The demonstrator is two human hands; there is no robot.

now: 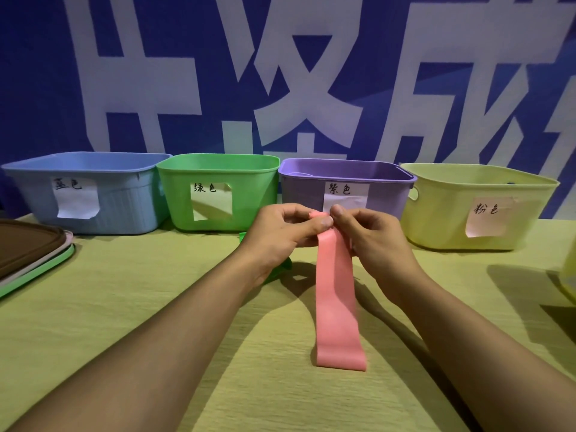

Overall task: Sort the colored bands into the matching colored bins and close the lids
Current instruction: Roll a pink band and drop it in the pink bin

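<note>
A pink band (336, 300) hangs from both hands, its lower end resting on the table. My left hand (280, 235) and my right hand (371, 235) pinch its top end together in front of the purple bin (346, 182). A green band (285, 266) lies on the table, mostly hidden under my left wrist. Four open bins stand in a row at the back: blue bin (90, 188), green bin (218, 188), the purple one, and a yellow bin (477, 204) with a paper label for pink.
Stacked lids (34, 257), brown on top with a green one beneath, lie at the left table edge. A yellowish object (570, 275) shows at the right edge. A blue wall with large white characters stands right behind the bins.
</note>
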